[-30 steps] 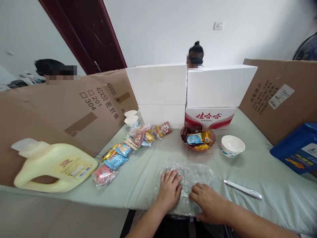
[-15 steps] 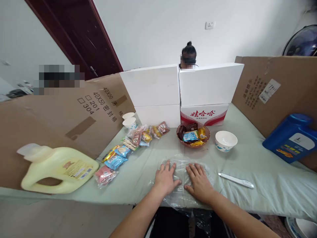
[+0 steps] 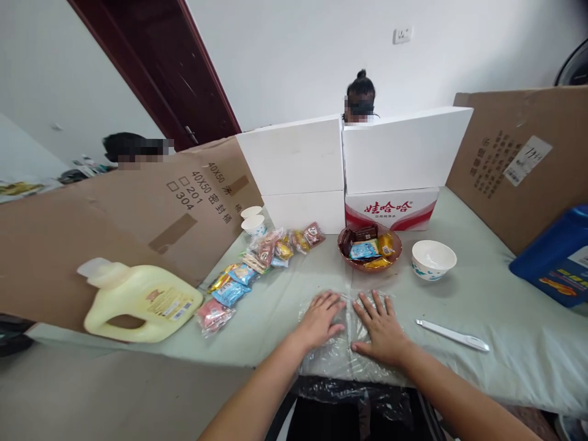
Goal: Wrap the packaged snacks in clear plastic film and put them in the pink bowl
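Note:
A sheet of clear plastic film (image 3: 331, 361) lies crinkled on the table, its near end drooping over the front edge. My left hand (image 3: 324, 321) rests flat on its left part, fingers stretched forward. On its right part my right hand (image 3: 379, 327) presses with fingers spread. Neither hand grips anything. Beyond them stands a reddish glass bowl (image 3: 370, 262) of wrapped snacks. To its right is a white bowl (image 3: 433, 260) with a blue pattern. A white utility knife (image 3: 452, 335) lies right of my right hand.
Several wrapped snacks (image 3: 232, 293) trail across the left side, near paper cups (image 3: 254, 225). A pale yellow jug (image 3: 142, 303) lies at left, a blue bottle (image 3: 555, 260) at right. Cardboard panels (image 3: 202, 202) and white boxes (image 3: 298, 159) wall the table. Two people are behind them.
The view has swung a little left, so everything appears farther right. Both hands stay flat on the film, the right hand's fingers spread wider.

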### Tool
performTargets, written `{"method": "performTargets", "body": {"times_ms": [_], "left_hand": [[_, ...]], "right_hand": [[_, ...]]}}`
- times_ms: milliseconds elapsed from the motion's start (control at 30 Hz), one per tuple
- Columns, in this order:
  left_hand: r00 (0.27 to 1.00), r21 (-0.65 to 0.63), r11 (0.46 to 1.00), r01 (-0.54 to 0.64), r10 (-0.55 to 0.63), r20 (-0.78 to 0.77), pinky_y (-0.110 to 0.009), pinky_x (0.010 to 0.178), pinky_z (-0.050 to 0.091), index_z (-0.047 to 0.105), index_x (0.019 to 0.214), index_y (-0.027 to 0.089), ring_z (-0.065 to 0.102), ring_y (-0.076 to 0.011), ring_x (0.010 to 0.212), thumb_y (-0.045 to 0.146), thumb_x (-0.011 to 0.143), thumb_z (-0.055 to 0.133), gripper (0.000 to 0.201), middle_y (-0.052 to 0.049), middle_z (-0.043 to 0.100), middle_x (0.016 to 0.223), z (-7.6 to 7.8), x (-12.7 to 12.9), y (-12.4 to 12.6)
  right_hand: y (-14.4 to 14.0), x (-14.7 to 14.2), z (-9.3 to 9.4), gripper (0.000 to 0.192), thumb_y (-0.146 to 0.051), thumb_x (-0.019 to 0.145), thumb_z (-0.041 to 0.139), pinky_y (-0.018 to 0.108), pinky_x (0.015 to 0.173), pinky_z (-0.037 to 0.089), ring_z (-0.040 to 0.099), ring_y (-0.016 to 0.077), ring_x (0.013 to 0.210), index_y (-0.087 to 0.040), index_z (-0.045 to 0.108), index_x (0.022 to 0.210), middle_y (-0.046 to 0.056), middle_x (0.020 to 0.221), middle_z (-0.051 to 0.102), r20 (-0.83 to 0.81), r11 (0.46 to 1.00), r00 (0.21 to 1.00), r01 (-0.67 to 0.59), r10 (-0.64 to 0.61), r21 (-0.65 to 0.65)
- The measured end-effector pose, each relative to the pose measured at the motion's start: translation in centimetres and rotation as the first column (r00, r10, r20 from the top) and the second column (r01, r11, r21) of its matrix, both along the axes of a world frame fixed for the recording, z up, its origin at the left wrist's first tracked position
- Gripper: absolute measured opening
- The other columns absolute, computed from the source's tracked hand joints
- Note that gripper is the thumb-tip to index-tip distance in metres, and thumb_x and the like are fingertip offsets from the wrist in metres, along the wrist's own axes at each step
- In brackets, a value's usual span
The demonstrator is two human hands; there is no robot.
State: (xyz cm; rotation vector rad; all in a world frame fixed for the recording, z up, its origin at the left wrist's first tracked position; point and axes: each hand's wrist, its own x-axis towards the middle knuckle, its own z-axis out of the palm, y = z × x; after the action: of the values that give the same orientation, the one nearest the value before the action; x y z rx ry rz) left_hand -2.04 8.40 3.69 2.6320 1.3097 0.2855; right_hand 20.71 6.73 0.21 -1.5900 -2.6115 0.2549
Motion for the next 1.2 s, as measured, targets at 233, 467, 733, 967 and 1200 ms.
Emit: {"method": "performTargets", "body": {"times_ms": [233, 467, 733, 967, 1200], "left_hand": [[0.931, 0.042, 0.931, -0.363, 0.364, -0.023, -0.062, 0.109, 0.022, 0.046, 0.138, 0.023, 0.023, -0.0386, 0.141, 0.047, 0.089, 0.054, 0.056, -0.013, 0.037, 0.15, -2.6, -4.1, 1.2], [0.936, 0.136, 0.987, -0.09, 0.037, 0.35, -0.046, 0.106, 0.039, 0.053, 0.123, 0.022, 0.046, -0.0266, 0.126, 0.04, 0.095, 0.046, 0.034, -0.012, 0.055, 0.127, 0.4, -9.0, -5.1], [0.98, 0.062, 0.979, 0.196, -0.193, -0.051, -0.053, 0.11, 0.034, 0.039, 0.142, 0.029, 0.03, -0.0311, 0.14, 0.019, 0.082, 0.064, 0.066, -0.008, 0.036, 0.151, -1.8, -9.3, -10.2], [0.953, -0.227, 0.973, 0.024, 0.047, 0.3, -0.034, 0.091, 0.05, 0.066, 0.098, 0.022, 0.065, -0.0209, 0.102, 0.019, 0.092, 0.046, 0.02, -0.005, 0.071, 0.099, 0.0, -9.8, -8.4], [0.772, -0.679, 0.693, -0.242, 0.562, 0.298, -0.024, 0.052, 0.046, 0.053, 0.085, 0.019, 0.059, -0.012, 0.044, 0.037, 0.084, 0.046, 0.019, 0.002, 0.066, 0.073, 0.9, -7.5, -5.9]], "right_hand": [[-0.7, 5.3, -1.2, 0.083, -0.069, 0.079, 0.052, 0.064, 0.109, 0.01, 0.009, 0.0425, 0.142, -0.018, 0.04, 0.144, 0.016, 0.153, 0.029, -0.021, 0.95, 0.967, 0.255, -0.256, 0.182], [-6.6, 9.9, 2.2, 0.072, -0.069, 0.089, 0.033, 0.046, 0.11, 0.034, 0.03, 0.0287, 0.139, -0.02, 0.041, 0.142, 0.013, 0.146, 0.042, -0.311, 0.976, 0.935, -0.117, 0.169, 0.182], [-10.1, 8.7, 1.4, 0.042, -0.03, 0.093, 0.05, 0.043, 0.111, 0.035, 0.037, 0.0238, 0.137, -0.026, 0.049, 0.135, 0.006, 0.14, 0.052, -0.266, 0.952, 0.917, -0.265, 0.297, 0.15], [-9.4, 6.6, 1.7, 0.02, -0.019, 0.095, 0.04, 0.034, 0.096, 0.047, 0.06, 0.0177, 0.109, -0.021, 0.059, 0.103, 0.007, 0.106, 0.068, -0.557, 0.972, 0.812, -0.231, 0.174, -0.033], [-8.2, 5.4, 0.6, 0.024, -0.036, 0.092, 0.04, 0.031, 0.072, 0.053, 0.066, 0.0176, 0.076, -0.022, 0.058, 0.1, 0.005, 0.093, 0.068, -0.627, 0.914, 0.686, 0.148, -0.37, -0.378]]}}
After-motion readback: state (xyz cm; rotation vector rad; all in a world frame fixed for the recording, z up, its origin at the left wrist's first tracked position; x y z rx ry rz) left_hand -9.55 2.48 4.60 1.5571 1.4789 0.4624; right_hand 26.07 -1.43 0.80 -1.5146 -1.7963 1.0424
